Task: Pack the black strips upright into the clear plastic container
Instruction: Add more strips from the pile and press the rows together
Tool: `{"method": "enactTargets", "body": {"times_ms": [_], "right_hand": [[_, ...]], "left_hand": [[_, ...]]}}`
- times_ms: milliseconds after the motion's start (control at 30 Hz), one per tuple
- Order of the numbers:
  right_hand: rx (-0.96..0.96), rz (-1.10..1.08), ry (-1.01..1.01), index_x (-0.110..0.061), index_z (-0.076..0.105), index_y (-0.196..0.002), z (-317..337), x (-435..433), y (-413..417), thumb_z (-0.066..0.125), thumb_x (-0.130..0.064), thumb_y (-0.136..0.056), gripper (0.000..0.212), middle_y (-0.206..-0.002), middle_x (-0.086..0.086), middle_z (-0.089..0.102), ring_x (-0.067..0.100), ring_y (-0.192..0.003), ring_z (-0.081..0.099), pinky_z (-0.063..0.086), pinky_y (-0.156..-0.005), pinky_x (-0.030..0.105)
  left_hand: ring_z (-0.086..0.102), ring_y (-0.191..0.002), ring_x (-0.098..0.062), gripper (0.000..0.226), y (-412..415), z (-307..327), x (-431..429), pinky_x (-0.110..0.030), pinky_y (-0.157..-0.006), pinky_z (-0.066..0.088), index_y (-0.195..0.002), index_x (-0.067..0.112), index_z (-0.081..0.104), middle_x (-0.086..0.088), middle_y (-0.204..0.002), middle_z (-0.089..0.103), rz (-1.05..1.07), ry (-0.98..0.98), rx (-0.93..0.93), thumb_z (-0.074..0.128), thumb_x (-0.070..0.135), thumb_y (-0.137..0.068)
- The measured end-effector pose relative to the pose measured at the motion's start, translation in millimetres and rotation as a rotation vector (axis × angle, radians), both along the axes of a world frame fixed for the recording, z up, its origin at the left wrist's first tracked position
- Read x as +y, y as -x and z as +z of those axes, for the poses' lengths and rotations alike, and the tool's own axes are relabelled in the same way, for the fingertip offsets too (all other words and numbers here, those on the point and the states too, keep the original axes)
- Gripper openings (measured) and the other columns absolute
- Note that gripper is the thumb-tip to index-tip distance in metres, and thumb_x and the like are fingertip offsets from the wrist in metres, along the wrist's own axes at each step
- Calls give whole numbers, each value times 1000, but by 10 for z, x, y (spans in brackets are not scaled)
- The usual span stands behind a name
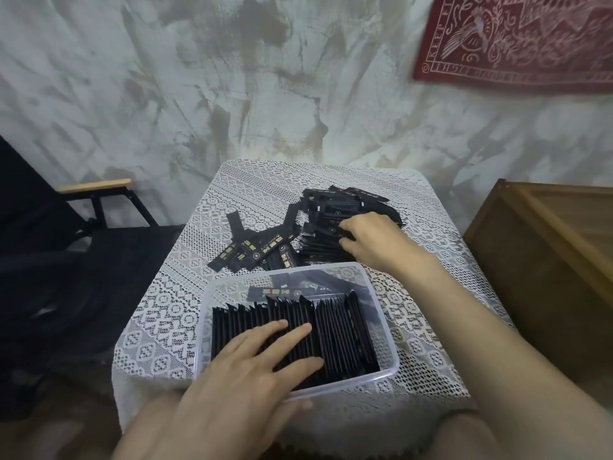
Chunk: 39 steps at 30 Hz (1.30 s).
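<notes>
Strips (341,330) stand on edge in the container (229,293), long axes running near to far. The left hand (252,363) lies flat on them, fingers straight. The right hand (371,240) grips strips in the jumbled pile (331,207) on the desk (159,310) behind.

Your container (386,336) is clear, smooth plastic with a faint sheen along its rim. The black strips (341,333) look like thin, slightly glossy film printed with dull gold marks. Under them you have a white openwork lace tablecloth (159,327). The wall (166,94) is rough, mottled plaster, the hanging (517,38) is red printed cloth, the box (547,234) is matt brown wood, and the chair armrest (94,186) is pale wood.
</notes>
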State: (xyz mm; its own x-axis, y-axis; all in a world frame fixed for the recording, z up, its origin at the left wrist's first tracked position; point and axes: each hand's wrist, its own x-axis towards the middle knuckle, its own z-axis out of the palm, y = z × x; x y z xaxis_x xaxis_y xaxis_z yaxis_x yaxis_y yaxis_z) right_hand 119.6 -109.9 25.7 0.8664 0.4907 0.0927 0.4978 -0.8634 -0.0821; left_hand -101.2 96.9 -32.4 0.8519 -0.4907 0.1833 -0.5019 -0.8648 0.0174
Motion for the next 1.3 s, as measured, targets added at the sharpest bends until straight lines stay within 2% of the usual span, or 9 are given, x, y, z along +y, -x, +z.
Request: {"method": "enactTargets", "body": {"times_ms": [133,267,367,467,633,800,933,1133,1300], "right_hand": [[117,-11,44,-14,65,-104,-36,-49,15,54,-23,-99,15,-99,12,70,37,-93,65,54,-77,42],[142,-39,18,-18,60,-127,-172,-96,41,58,-22,-99,29,-113,14,71,38,-103,66,54,-84,44],[133,-45,0,-20,57,-125,-242,-124,72,59,-20,-98,28,-107,13,71,33,-92,65,55,-79,43],[124,-37,-1,-22,60,-127,-262,-132,99,56,-12,-94,34,-110,9,71,31,-96,65,55,-82,42],[120,-17,-50,-27,69,-119,-280,-157,43,60,-25,-96,25,-113,2,75,26,-102,68,55,-86,37],[154,37,-69,-21,76,-114,-273,-119,-29,67,-27,-96,21,-114,-1,66,25,-106,63,41,-81,27],[147,25,-42,-21,74,-118,-304,-50,-79,69,-28,-95,25,-124,4,58,28,-113,58,45,-90,33],[134,12,-60,-22,62,-123,-292,-14,-103,70,-23,-94,30,-119,5,57,29,-109,58,43,-85,35],[106,18,-14,-21,63,-131,-290,-14,-92,67,-27,-96,36,-126,6,61,30,-118,57,48,-96,41]], "left_hand": [[61,-128,-17,46,-17,8,-4,-37,-89,59,-126,49,63,11,-148,56,-7,-5,4,46,67,-88],[61,-128,-17,46,-16,5,-3,-37,-90,58,-126,49,63,11,-148,56,-4,-8,7,48,68,-87],[61,-128,-17,46,-9,-5,-1,-37,-92,57,-126,48,64,10,-148,56,-5,0,3,47,68,-88],[60,-129,-17,46,-11,-3,-1,-37,-92,58,-127,49,63,11,-149,55,-4,-3,1,45,68,-89],[59,-130,-16,46,-7,10,-3,-37,-93,58,-127,49,62,12,-149,54,1,4,7,45,68,-89],[59,-130,-17,46,-6,10,-9,-39,-93,58,-128,49,61,11,-149,55,10,1,14,44,68,-89],[60,-129,-17,47,-1,16,-14,-38,-93,59,-127,49,63,11,-148,56,9,-5,20,44,68,-89],[60,-129,-16,47,-5,16,-13,-38,-93,58,-126,49,63,11,-147,57,10,1,21,44,68,-88],[60,-129,-17,47,-11,-3,-5,-38,-93,58,-128,49,62,11,-148,56,8,0,22,43,68,-89]]}}
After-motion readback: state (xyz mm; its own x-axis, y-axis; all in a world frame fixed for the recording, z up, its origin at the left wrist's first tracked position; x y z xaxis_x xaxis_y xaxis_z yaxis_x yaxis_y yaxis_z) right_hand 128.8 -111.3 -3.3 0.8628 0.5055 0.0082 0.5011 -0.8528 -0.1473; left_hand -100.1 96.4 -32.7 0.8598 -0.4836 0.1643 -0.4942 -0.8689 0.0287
